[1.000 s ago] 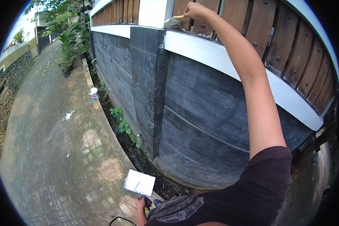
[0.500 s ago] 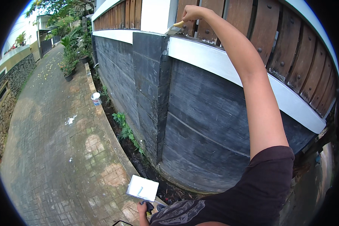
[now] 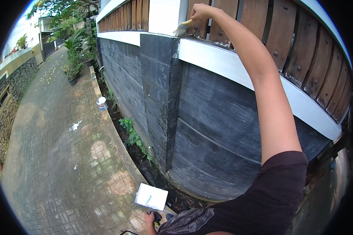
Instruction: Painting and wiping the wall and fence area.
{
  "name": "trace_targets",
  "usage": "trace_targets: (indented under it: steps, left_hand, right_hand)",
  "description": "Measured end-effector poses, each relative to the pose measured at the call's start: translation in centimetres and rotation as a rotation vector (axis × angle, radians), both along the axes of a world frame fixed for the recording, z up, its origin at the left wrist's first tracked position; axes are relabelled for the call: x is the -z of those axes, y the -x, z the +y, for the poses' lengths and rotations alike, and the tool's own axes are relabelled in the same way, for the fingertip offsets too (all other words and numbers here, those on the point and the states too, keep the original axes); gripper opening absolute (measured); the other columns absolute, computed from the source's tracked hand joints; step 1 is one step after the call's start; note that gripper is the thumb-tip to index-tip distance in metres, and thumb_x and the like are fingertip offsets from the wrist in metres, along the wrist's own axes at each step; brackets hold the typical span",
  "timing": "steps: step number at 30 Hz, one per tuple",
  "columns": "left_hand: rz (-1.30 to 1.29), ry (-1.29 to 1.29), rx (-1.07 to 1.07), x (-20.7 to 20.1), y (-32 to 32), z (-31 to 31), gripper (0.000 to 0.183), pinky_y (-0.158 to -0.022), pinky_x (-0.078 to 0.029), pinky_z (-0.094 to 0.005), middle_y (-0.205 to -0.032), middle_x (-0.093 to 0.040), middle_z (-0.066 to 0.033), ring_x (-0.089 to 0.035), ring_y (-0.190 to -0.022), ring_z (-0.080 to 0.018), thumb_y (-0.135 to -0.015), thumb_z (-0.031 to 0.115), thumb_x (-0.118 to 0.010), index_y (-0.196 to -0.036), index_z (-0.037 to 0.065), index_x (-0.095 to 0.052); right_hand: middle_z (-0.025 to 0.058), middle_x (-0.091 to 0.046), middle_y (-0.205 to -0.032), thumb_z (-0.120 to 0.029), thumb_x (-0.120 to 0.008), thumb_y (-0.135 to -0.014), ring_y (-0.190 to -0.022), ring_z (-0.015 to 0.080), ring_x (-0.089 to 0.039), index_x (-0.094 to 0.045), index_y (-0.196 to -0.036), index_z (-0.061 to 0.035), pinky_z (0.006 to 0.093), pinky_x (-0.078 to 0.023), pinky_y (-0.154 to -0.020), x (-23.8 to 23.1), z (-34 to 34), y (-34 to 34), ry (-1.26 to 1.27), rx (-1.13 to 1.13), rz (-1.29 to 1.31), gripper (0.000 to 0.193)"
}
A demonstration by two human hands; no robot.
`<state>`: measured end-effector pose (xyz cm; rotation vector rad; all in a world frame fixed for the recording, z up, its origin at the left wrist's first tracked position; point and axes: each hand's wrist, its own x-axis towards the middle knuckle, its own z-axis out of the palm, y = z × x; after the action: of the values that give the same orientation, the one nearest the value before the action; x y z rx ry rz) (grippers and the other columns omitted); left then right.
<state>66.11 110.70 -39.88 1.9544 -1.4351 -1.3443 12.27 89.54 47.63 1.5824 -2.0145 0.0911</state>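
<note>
High at the wall corner, my right hand (image 3: 202, 12) is closed around the yellow handle of a paintbrush (image 3: 181, 29). The pale bristles rest at the foot of the white pillar (image 3: 165, 17), by the top of the dark stone post (image 3: 157, 49). Down at the lower edge, my left hand (image 3: 150, 217) is closed on a dark object whose kind I cannot make out. Just beyond it is a white paint tray (image 3: 157, 202), with a small pale cylindrical thing (image 3: 148, 199) in it.
Brown wooden slats (image 3: 255, 23) stand above a white ledge (image 3: 223, 64). A narrow ditch with green plants (image 3: 132, 135) follows the wall. On the curb sits a paint can (image 3: 101, 103); white paint (image 3: 75, 125) is spilled on the paving. Potted plants (image 3: 71, 72) stand farther off.
The brush has shifted slightly down and left relative to the post, with the right hand still around it. The whole view has moved a little; the left hand stays by the tray.
</note>
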Motion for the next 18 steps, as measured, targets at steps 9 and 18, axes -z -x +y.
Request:
trace_targets:
  steps: [9, 18]
  left_hand:
    - [-0.024, -0.046, 0.094, -3.4, 1.0, -0.1, 0.050, -0.085, -0.047, -0.0384, -0.100, -0.063, -0.0266, -0.062, -0.095, -0.0358, -0.071, 0.022, -0.067, -0.109, -0.010, -0.057]
    - [-0.006, -0.082, 0.101, 0.5, 0.8, 0.2, 0.056, -0.089, -0.046, -0.0387, -0.106, -0.061, -0.0279, -0.060, -0.102, -0.0367, -0.070, 0.023, -0.067, -0.114, -0.010, -0.054]
  right_hand:
    - [0.0151, -0.069, -0.081, -0.023, -0.067, -0.069, -0.075, 0.0249, -0.067, -0.073, -0.086, -0.0071, 0.0340, -0.053, -0.069, -0.7, 2.6, -1.3, -0.006, 0.034, 0.028, 0.024]
    - [0.0159, -0.068, -0.079, -0.034, -0.071, -0.070, -0.074, 0.0263, -0.067, -0.073, -0.084, -0.0078, 0.0356, -0.053, -0.068, -2.4, 3.4, -2.8, 0.156, -0.003, 0.074, 0.029]
